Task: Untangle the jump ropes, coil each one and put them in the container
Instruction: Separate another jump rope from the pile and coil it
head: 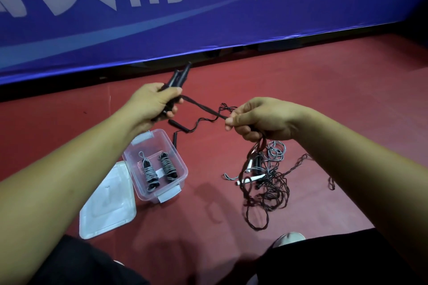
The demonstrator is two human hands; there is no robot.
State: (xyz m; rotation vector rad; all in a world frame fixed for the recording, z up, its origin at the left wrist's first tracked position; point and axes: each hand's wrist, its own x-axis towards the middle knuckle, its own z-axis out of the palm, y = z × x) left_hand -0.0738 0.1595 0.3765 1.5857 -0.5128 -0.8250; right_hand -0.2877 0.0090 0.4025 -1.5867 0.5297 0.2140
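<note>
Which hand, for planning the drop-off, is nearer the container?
Left. The left hand grips black handles just beyond the container; the right hand, pinching rope, is farther right.

Indoor sports hall, red court floor [301, 81], blue barrier banner [162, 25] with large white lettering at 12 o'clock

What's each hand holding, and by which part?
Left hand grips the two black handles by their lower ends; right hand pinches the dark cord running from them.
</note>
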